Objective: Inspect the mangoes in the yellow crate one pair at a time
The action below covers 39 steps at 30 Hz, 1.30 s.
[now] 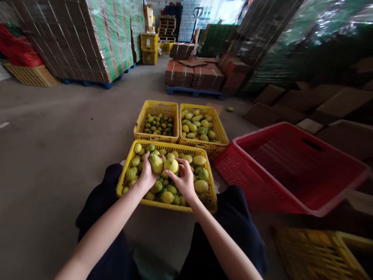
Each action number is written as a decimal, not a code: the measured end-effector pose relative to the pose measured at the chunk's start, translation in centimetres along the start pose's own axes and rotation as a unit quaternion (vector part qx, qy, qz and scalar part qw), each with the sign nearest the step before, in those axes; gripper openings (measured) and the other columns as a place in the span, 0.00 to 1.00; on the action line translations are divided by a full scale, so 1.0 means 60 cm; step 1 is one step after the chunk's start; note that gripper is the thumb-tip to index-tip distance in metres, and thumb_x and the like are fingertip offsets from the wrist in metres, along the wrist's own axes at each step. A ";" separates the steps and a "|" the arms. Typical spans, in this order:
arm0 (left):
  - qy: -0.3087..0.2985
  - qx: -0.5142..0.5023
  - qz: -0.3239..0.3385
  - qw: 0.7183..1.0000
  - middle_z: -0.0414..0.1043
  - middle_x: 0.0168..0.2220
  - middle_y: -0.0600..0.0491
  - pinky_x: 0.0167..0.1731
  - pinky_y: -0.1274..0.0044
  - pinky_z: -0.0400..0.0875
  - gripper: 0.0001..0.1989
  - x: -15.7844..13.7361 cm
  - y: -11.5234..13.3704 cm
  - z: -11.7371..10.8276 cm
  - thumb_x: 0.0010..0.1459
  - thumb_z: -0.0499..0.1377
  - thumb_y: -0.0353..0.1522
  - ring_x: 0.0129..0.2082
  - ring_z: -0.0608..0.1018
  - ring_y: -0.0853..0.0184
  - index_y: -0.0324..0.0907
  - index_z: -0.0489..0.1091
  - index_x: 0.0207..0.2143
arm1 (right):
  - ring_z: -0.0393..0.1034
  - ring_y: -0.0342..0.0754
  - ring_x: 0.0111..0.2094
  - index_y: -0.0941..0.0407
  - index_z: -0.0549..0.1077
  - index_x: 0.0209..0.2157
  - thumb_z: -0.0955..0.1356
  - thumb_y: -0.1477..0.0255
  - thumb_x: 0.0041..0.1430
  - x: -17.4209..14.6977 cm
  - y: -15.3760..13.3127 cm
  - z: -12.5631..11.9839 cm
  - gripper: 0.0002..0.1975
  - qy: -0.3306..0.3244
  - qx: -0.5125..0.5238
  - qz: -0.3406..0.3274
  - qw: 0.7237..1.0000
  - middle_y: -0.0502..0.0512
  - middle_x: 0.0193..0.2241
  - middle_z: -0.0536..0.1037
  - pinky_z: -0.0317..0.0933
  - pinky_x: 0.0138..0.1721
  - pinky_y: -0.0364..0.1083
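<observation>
Over the near yellow crate [171, 207], which is full of green and yellow lemons, both my hands are raised side by side. My left hand [148, 173] is closed around a greenish lemon [156, 163]. A yellower lemon [171, 165] sits in my right hand [185, 179], gripped between thumb and fingers. The two held lemons are close together. Behind the near crate stand a left yellow crate [156, 137] with small green-yellow lemons and a right yellow crate [204, 144] with larger, paler ones.
A large red crate [250, 182] leans at the right. Part of another yellow crate [314, 249] shows at lower right. Flattened cardboard [344, 105] lies beyond. Bundled cartons [194, 76] rest on a blue pallet, and a tall wrapped stack [78, 42] stands left. One stray lemon [230, 109] is on the floor.
</observation>
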<state>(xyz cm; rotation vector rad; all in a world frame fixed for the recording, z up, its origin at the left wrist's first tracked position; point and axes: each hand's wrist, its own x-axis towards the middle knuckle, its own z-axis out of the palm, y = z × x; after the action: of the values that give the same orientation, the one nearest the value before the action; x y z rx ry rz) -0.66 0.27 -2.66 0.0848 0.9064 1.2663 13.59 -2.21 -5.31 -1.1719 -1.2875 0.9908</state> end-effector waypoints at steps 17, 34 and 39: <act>-0.019 0.055 -0.030 0.998 0.71 0.22 0.51 0.31 0.74 0.77 0.15 0.008 -0.009 -0.003 0.64 0.57 0.41 0.27 0.78 0.64 0.40 0.74 0.30 | 0.75 0.52 0.28 0.55 0.74 0.26 0.67 0.52 0.56 0.020 0.000 0.007 0.20 -0.026 0.363 0.288 0.886 0.54 0.22 0.76 0.65 0.22 0.45; -0.100 0.311 0.260 0.909 0.71 0.23 0.53 0.35 0.80 0.68 0.19 -0.015 -0.028 0.000 0.62 0.59 0.40 0.29 0.73 0.68 0.43 0.71 0.19 | 0.71 0.50 0.33 0.54 0.72 0.24 0.66 0.51 0.58 0.012 -0.003 0.002 0.21 0.039 0.144 0.065 0.987 0.51 0.26 0.78 0.68 0.40 0.48; -0.036 0.155 -0.001 0.987 0.73 0.23 0.52 0.28 0.78 0.75 0.15 0.005 -0.003 0.005 0.60 0.59 0.41 0.27 0.78 0.66 0.40 0.74 0.28 | 0.74 0.50 0.28 0.55 0.74 0.31 0.65 0.54 0.60 0.021 0.004 0.003 0.18 0.009 0.328 0.286 0.900 0.51 0.24 0.77 0.68 0.25 0.46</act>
<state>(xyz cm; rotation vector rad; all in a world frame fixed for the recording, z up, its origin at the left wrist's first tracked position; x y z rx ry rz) -0.32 0.58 -2.75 0.3726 1.0354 1.1041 13.53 -0.89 -5.36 -1.0147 -0.4895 1.6754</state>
